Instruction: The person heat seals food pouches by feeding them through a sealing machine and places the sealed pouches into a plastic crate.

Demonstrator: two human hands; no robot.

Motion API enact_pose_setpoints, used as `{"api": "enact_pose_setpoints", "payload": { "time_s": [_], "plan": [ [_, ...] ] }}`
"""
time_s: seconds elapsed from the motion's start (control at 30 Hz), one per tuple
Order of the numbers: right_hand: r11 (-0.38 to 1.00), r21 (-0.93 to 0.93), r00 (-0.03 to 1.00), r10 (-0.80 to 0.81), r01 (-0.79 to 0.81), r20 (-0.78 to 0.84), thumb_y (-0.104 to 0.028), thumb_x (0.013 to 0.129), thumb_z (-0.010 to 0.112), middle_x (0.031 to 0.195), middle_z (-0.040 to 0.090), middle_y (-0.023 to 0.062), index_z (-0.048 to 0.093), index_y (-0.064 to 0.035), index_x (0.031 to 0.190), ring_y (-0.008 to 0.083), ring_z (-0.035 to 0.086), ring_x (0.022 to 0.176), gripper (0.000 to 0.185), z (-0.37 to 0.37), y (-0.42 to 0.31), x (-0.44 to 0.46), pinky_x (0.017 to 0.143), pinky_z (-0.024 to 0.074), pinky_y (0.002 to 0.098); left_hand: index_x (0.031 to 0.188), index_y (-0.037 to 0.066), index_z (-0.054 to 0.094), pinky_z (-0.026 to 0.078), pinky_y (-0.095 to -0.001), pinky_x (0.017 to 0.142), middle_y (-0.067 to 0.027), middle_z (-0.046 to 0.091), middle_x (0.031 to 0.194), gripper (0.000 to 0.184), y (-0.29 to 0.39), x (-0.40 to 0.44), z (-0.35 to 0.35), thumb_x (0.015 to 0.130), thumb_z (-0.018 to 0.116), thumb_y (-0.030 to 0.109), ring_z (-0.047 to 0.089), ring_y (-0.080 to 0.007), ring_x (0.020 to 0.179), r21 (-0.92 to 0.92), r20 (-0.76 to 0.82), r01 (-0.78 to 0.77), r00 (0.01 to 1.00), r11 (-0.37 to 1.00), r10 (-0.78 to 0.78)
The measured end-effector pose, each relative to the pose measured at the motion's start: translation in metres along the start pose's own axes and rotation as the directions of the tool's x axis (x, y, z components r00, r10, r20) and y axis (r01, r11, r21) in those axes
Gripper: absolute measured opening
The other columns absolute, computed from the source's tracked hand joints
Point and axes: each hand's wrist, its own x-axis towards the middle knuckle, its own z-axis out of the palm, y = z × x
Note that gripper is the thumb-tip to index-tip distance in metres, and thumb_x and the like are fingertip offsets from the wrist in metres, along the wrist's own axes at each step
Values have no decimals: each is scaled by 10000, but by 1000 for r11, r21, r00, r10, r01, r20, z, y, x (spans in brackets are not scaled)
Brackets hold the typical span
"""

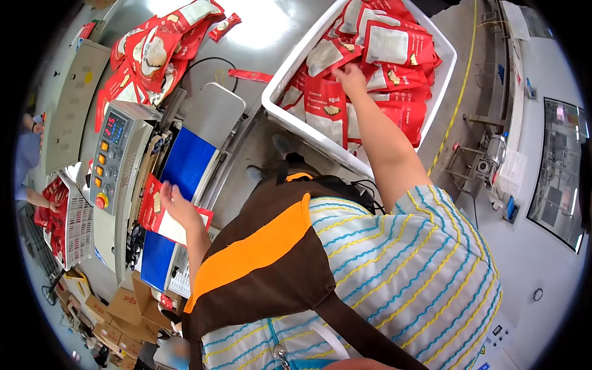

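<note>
My left hand point(177, 206) is over a red and white pouch point(150, 203) that lies across the blue conveyor belt point(188, 161) of a sealing machine. Its fingers are stretched out and somewhat apart, with the palm close to the pouch. My right hand point(350, 80) reaches into a white plastic bin point(452, 58) heaped with similar pouches. Its fingers are bent at the lower edge of one red and white pouch point(328, 57), and the fingertips are partly hidden there. The sealing machine's control panel point(111, 157) has a lit display and orange switches.
More filled pouches point(154, 55) are piled on the metal table behind the machine. A red strip point(250, 75) lies near the bin. Another person's hand point(52, 205) is at a white basket point(78, 222) of pouches on the left. Cardboard boxes point(126, 305) are stacked at lower left.
</note>
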Motion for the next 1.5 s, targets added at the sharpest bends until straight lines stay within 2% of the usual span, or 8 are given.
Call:
{"api": "enact_pose_setpoints", "payload": {
  "time_s": [0.17, 0.27, 0.43, 0.67, 0.87, 1.03, 1.13, 1.5],
  "plan": [
    [971, -237, 952, 55, 19, 302, -216, 691, 635, 803, 593, 145, 561, 6, 794, 260, 571, 746, 256, 18, 67, -28, 683, 449, 343, 1016, 29, 508, 402, -233, 721, -65, 563, 976, 181, 49, -5, 46, 848, 452, 66, 525, -118, 880, -258, 276, 44, 961, 965, 30],
    [831, 428, 801, 34, -355, 598, -156, 720, 611, 732, 562, 43, 536, -41, 720, 175, 542, 686, 137, -6, 70, -27, 670, 440, 309, 974, 13, 532, 424, -229, 678, -69, 597, 885, 159, 57, -11, 62, 845, 461, 72, 558, -125, 788, -314, 529, 147, 848, 938, 44],
    [711, 558, 639, -199, -427, 743, -75, 721, 570, 705, 522, -28, 503, -85, 677, 83, 505, 695, 81, -118, -46, -66, 685, 400, 243, 1067, 10, 502, 434, -256, 742, -80, 582, 965, 281, 71, -26, 95, 810, 535, 118, 552, -150, 864, -158, 856, 249, 516, 956, 7],
    [706, 701, 544, -551, -102, 633, -21, 693, 575, 722, 547, -13, 534, -39, 696, 66, 501, 687, 45, -171, -204, -119, 647, 393, 208, 1183, 13, 422, 399, -294, 839, -85, 528, 1094, 459, 157, -14, 116, 765, 595, 87, 510, -167, 962, -608, 489, -87, 742, 789, 458],
    [614, 780, 452, -734, 123, 507, -38, 740, 582, 778, 575, -13, 587, -11, 792, 62, 497, 730, 59, -114, -282, -145, 693, 394, 204, 1041, -1, 545, 426, -244, 745, -43, 594, 924, 259, 176, 0, 32, 791, 570, 61, 535, -97, 827, -799, 414, 168, 849, 577, 327],
    [579, 811, 518, -669, -84, 532, -45, 794, 553, 793, 568, -16, 575, -20, 859, 66, 503, 759, 73, -11, -296, -166, 715, 400, 211, 906, -31, 599, 431, -213, 696, -65, 606, 873, 156, 134, -11, -18, 778, 585, 57, 548, -90, 754, -521, 157, -172, 943, 836, 292],
    [380, 839, 599, -587, -389, 544, -71, 813, 530, 816, 599, 35, 558, -25, 874, 101, 551, 723, 81, 28, -296, -152, 695, 413, 230, 906, -27, 599, 426, -216, 699, -63, 613, 842, 154, 99, -3, -41, 784, 587, 66, 547, -94, 752, -734, 68, 5, 995, 679, 66],
    [670, 655, 665, -315, -349, 677, -113, 804, 556, 769, 608, 40, 538, -30, 862, 98, 566, 638, 102, 142, -256, -113, 604, 428, 226, 906, 19, 544, 437, -223, 637, -48, 603, 804, 116, -6, 38, 14, 836, 527, 110, 556, -97, 695, -797, 124, 235, 965, 557, -230]
  ]
}}
